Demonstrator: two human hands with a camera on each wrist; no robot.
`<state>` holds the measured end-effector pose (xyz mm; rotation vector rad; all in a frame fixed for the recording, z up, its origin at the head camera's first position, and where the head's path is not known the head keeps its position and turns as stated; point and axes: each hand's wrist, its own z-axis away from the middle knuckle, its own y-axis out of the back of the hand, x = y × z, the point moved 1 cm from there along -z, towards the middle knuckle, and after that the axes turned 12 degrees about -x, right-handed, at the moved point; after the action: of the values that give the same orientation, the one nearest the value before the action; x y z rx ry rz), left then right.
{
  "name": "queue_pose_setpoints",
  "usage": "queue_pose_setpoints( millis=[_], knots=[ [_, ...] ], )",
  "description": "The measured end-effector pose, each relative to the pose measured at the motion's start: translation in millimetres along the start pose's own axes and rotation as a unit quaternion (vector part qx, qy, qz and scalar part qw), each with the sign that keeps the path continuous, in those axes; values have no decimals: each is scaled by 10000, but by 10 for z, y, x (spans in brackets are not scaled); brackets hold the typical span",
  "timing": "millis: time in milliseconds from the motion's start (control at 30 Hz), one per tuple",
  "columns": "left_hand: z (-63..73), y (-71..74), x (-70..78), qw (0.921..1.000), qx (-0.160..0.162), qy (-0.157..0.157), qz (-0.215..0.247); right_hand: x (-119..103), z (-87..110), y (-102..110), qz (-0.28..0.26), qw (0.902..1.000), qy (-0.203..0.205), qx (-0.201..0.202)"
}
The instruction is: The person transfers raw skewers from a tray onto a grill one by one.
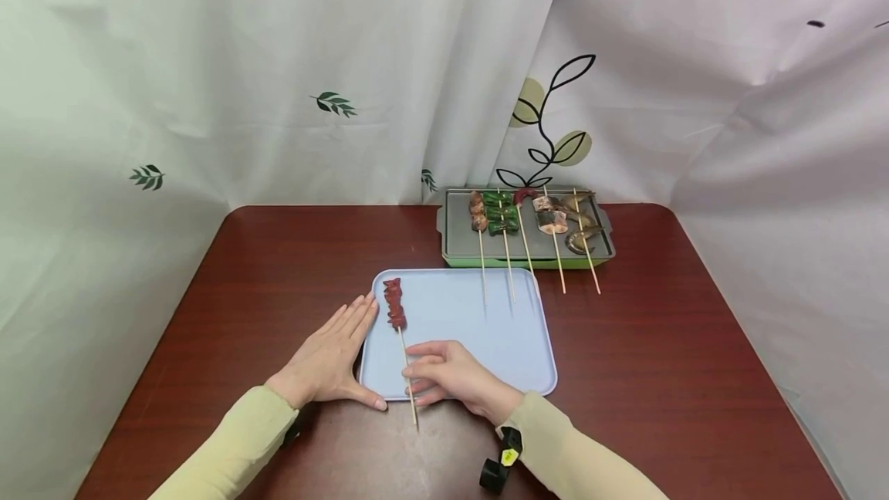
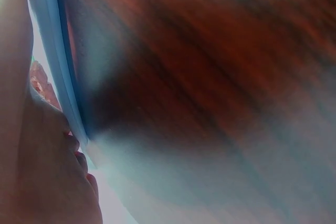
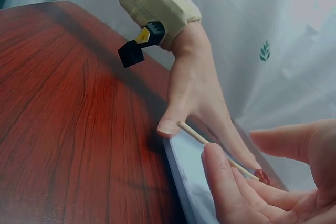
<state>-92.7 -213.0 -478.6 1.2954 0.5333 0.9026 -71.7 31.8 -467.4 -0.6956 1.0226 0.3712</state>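
Observation:
A pale blue tray (image 1: 472,338) lies on the table. On its left side rests a skewer of dark red meat pieces (image 1: 393,304), its bare stick reaching past the tray's near rim. My left hand (image 1: 333,357) lies along the tray's left edge, fingers straight and thumb at the near corner. My right hand (image 1: 451,376) is beside the stick, fingers by it. In the right wrist view the thumb (image 3: 283,140) stands apart from the fingers, and the stick (image 3: 194,132) passes behind a fingertip. The left wrist view shows mostly table and the tray's edge (image 2: 58,51).
Behind the tray stands a green-sided grill pan (image 1: 458,241). It bears several skewers, among them green pepper pieces (image 1: 501,214), fish chunks (image 1: 552,221) and shrimp (image 1: 583,239). Some sticks overhang the tray's far rim. A white curtain (image 1: 278,60) hangs behind the brown table (image 1: 667,346).

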Motion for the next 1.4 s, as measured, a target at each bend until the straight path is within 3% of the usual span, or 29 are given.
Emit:
queue_pose_setpoints(
  millis=[267, 667, 1100, 1400],
  knots=[
    [2, -1, 3, 9999, -2, 14, 128, -7, 21, 32, 337, 9994, 21, 95],
    [6, -7, -5, 9999, -50, 60, 93, -39, 15, 13, 106, 9999, 95, 41],
    [-10, 1, -13, 10000, 89, -16, 10, -59, 6, 49, 151, 9997, 156, 70],
    [-11, -26, -20, 10000, -10, 13, 37, -41, 30, 85, 166, 9997, 173, -96]
  ],
)
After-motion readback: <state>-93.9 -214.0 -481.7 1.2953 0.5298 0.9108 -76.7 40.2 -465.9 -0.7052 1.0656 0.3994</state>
